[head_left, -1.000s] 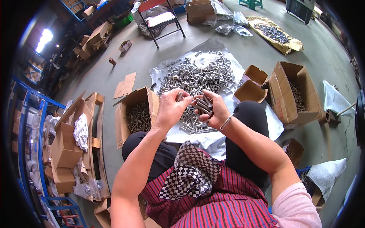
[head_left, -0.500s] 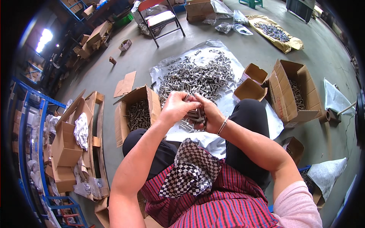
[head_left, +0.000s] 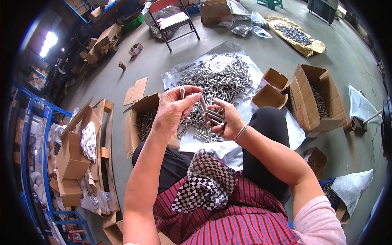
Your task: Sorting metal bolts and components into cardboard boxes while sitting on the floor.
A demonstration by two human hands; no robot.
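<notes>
My left hand (head_left: 174, 109) is raised in front of me, its fingers closed around a grey metal bolt (head_left: 182, 93) held upright between thumb and fingers. My right hand (head_left: 225, 119), with a bracelet on the wrist, grips a bundle of several bolts (head_left: 213, 115) lying across the palm. The two hands almost touch. Below and beyond them, a big heap of loose bolts (head_left: 218, 79) lies on a white plastic sheet (head_left: 245, 110) on the floor. An open cardboard box (head_left: 143, 122) partly filled with bolts stands just left of my left hand.
Two small empty cartons (head_left: 271, 87) and a larger open box with bolts (head_left: 316, 100) stand to the right. A folding chair (head_left: 171, 20) is behind the heap. Stacked cartons on a wooden pallet (head_left: 81, 151) and blue shelving (head_left: 28, 163) fill the left.
My left hand has lifted away from the right and now holds one bolt upright. The right hand keeps its bundle and has shifted slightly right.
</notes>
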